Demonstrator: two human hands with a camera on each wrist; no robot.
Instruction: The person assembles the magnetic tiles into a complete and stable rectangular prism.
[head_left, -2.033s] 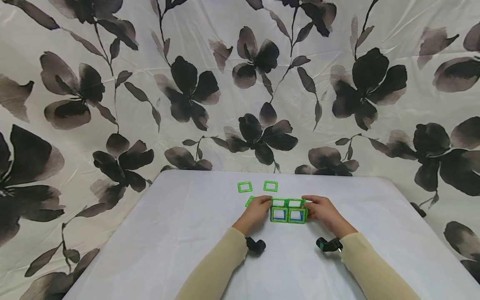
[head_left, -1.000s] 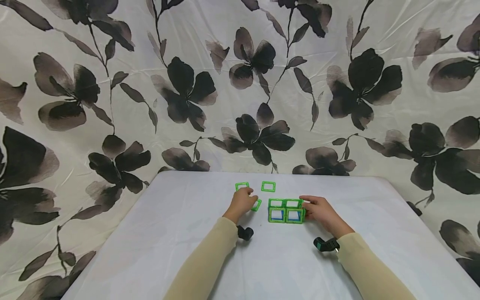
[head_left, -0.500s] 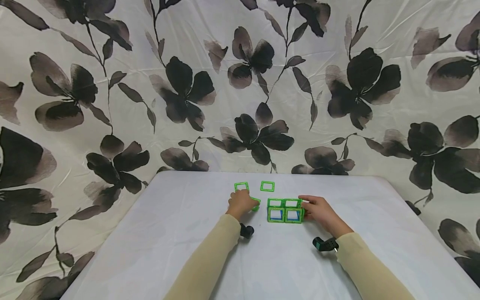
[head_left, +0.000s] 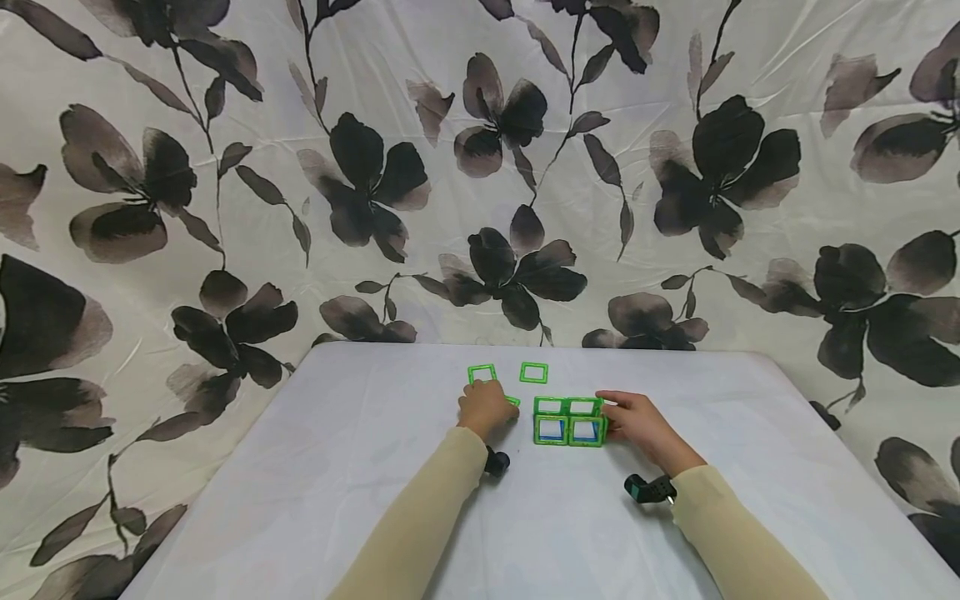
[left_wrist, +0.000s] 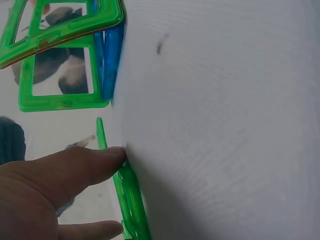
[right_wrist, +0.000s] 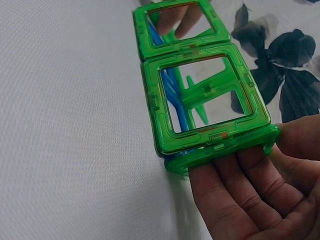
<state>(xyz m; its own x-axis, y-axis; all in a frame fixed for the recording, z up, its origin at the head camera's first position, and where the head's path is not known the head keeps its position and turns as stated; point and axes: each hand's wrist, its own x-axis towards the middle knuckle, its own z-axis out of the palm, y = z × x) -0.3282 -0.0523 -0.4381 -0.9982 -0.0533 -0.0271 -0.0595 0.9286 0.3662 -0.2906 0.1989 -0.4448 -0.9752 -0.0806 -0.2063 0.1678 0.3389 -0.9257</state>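
Observation:
A low block of green square magnetic tiles [head_left: 551, 443] stands on the table, with blue tiles [left_wrist: 111, 65] inside its frame. My right hand [head_left: 641, 425] is at the block's right end. In the right wrist view its straight fingers [right_wrist: 215, 200] touch the outer face of the end tile [right_wrist: 220, 150], and another digit is at that tile's corner. Left of the block, my left hand [head_left: 483, 408] pinches a loose green square tile [left_wrist: 131, 200], thumb on its upper side. Most of this tile is hidden by the hand in the head view.
Two loose green square tiles lie farther back: one [head_left: 534, 363] behind the block, another [head_left: 482, 367] just beyond my left hand. The white-covered table [head_left: 360, 483] ends at a floral cloth backdrop [head_left: 360, 275].
My left hand has left the block's left end, moved left and taken hold of the loose tile, which has tilted. My right hand has stayed at the block's right end.

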